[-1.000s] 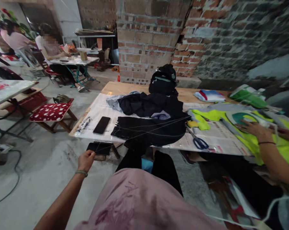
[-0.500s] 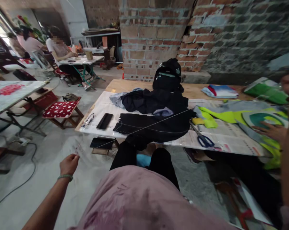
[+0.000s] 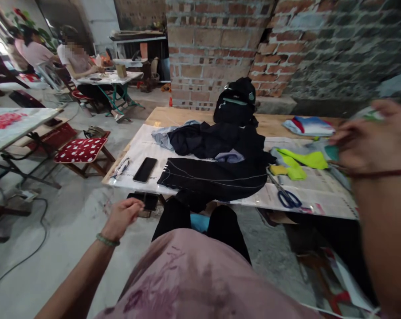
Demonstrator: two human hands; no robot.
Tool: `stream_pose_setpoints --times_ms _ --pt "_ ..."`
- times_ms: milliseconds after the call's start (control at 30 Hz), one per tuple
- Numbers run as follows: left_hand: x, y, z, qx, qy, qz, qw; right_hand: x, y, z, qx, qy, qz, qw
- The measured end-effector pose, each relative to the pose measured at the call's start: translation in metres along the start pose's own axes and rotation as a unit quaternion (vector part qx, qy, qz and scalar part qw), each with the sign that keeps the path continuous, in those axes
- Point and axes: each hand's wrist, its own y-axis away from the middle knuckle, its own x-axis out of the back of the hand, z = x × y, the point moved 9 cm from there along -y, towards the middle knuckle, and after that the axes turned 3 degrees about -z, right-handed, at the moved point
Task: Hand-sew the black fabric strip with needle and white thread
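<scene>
My left hand (image 3: 125, 217) is in front of the table's near edge, thumb and fingers pinched as on a thread end; the thread itself hardly shows. My right hand (image 3: 375, 137) is raised at the far right, blurred, its fingers curled together; what they hold, if anything, I cannot make out. Between the hands a black garment piece (image 3: 214, 177) with white stitch lines and short white stripes lies flat, overhanging the near edge. Behind it are a crumpled dark garment (image 3: 203, 139) and blue-handled scissors (image 3: 288, 197) are to its right.
On the paper-covered table (image 3: 134, 150) lie a phone (image 3: 145, 169), glasses (image 3: 121, 168), neon-yellow cloth (image 3: 295, 161), and folded cloth (image 3: 308, 126). A black backpack (image 3: 235, 104) stands behind. A red dotted stool (image 3: 82, 150) is left; people (image 3: 76, 62) sit at another table.
My left hand has moved right and slightly up, toward the table. My right hand has come leftward into view. The taut thread across the black garment no longer shows.
</scene>
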Motion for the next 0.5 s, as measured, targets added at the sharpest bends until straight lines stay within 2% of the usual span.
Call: stream_pose_setpoints --times_ms 67,133,167,233,300,367,500 --pt "-0.041 0.008 0.031 -0.038 0.009 -0.08 0.996 -0.055 0.057 0.018 -0.065 -0.032 -0.06 0.996" --pt "-0.079 0.016 0.055 -0.077 0.02 -0.15 0.985 -0.113 0.118 0.04 -0.12 -0.062 -0.171 0.976" --pt "-0.094 0.019 0.063 -0.089 0.029 -0.175 0.98 -0.136 0.146 0.046 -0.123 -0.074 -0.218 0.966" --pt "-0.12 0.022 0.073 -0.1 0.035 -0.213 0.971 -0.173 0.192 0.049 -0.084 -0.063 -0.305 0.947" --pt "-0.138 0.022 0.078 -0.108 0.032 -0.231 0.966 -0.197 0.223 0.047 -0.034 -0.029 -0.376 0.926" --pt "-0.149 0.021 0.081 -0.115 0.03 -0.238 0.964 -0.211 0.241 0.045 0.002 -0.002 -0.435 0.901" --pt "-0.158 0.016 0.085 -0.144 0.005 -0.226 0.963 -0.218 0.252 0.056 0.007 0.004 -0.501 0.865"
